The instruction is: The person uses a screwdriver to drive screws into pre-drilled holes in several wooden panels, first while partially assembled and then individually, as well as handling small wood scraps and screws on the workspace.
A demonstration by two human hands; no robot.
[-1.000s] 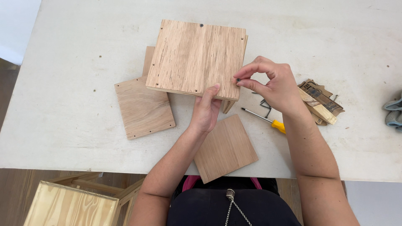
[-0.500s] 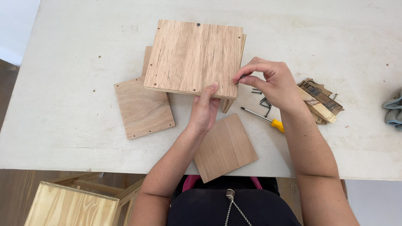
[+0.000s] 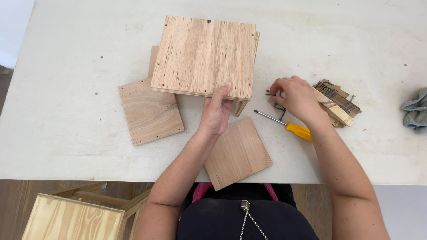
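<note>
I see my left hand (image 3: 216,113) gripping the near edge of the box (image 3: 207,58), thumb lying up on its top panel and the fingers tucked underneath, out of my sight. The box sits on the white table (image 3: 66,146), just far of that hand, its wide top face toward me with small screw holes along the edges. My right hand (image 3: 297,98) is well to the right of the box and apart from it, knuckles up, fingers curled down onto a small cluster of screws (image 3: 276,101) on the table; I cannot tell whether it has actually pinched one, since the fingertips are hidden under the hand. Just near of that hand lies a screwdriver (image 3: 284,125) with a yellow handle, its shaft pointing left and far toward the box corner. Right beside the hand, on its right, is a torn brown paper packet (image 3: 340,101) with a pale wooden strip (image 3: 333,111) resting across it. A square panel (image 3: 150,111) lies flat to the left of my left hand, partly tucked under the box. Another panel (image 3: 238,153) lies near, by my left wrist, overhanging the table's near edge. A grey cloth (image 3: 416,113) sits at the far right edge of view. Below the table, near left, a pale wooden crate (image 3: 73,220) shows.
</note>
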